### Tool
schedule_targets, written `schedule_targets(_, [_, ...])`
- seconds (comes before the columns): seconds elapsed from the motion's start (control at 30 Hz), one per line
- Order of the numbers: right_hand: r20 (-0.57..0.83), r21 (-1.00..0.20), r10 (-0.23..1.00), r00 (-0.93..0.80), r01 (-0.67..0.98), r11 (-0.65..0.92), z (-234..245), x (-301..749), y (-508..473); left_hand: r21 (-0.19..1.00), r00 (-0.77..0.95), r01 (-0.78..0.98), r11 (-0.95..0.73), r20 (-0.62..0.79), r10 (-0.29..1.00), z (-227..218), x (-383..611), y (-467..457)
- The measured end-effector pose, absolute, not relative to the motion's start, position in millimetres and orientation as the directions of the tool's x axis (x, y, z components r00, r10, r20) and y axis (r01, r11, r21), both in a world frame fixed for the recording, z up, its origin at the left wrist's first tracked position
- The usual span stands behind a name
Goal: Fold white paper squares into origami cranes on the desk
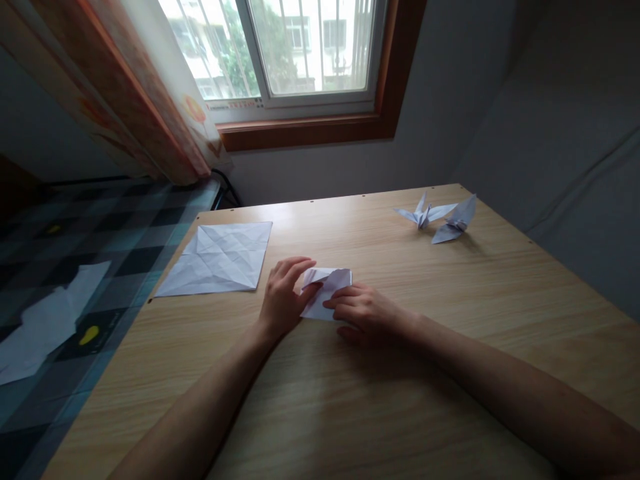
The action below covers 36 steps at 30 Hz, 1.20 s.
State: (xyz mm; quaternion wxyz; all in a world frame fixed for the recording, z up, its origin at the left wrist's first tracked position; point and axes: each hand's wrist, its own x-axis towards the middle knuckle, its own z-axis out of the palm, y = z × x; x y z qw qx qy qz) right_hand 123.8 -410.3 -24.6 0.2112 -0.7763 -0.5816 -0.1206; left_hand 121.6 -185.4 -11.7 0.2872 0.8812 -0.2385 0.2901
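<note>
A small folded piece of white paper (pixel 320 308) lies on the wooden table, with a raised flap along its far side. My left hand (pixel 286 293) grips its left edge, the thumb over the paper and the fingers curled around the far left corner. From the right, my right hand (pixel 367 310) has its fingers on the paper's right part, pressing it near the edge; its thumb sits low by the table. My fingers cover both side edges of the paper.
A creased square sheet (pixel 225 257) lies at the table's far left. Two folded paper cranes (pixel 423 215) stand at the far right. Left of the table (pixel 500 287), a checkered bed (pixel 125 220) carries loose white paper (pixel 45 327). A window and curtain (pixel 135 73) are beyond.
</note>
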Motion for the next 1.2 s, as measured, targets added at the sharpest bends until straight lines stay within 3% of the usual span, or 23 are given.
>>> schedule_targets(0.33, [0.438, -0.133, 0.870, 0.225, 0.974, -0.185, -26.9, 122.6, -406.1, 0.281, 0.580, -0.653, -0.703, 0.783, -0.226, -11.0, 117.0, -185.5])
schedule_targets(0.57, [0.444, -0.090, 0.874, 0.197, 0.980, -0.175, -26.0, 121.7, -404.6, 0.205, 0.497, -0.732, -0.650, 0.813, -0.304, -5.9, 108.8, -189.2])
schedule_targets(0.97, [0.479, -0.023, 0.865, 0.148, 0.987, -0.156, -23.7, 120.3, -403.2, 0.409, 0.591, -0.691, -0.596, 0.795, -0.140, -8.1, 113.7, -190.7])
schedule_targets(1.13, [0.710, -0.101, 0.638, 0.300, 0.939, -0.328, -14.9, 128.9, -418.9, 0.499, 0.626, -0.661, -0.561, 0.779, -0.045, -8.5, 113.6, -190.1])
schedule_targets(1.2, [0.748, -0.081, 0.575, 0.331, 0.906, -0.416, -13.1, 135.2, -427.7, 0.548, 0.659, -0.640, -0.539, 0.752, -0.017, -8.4, 113.7, -190.3])
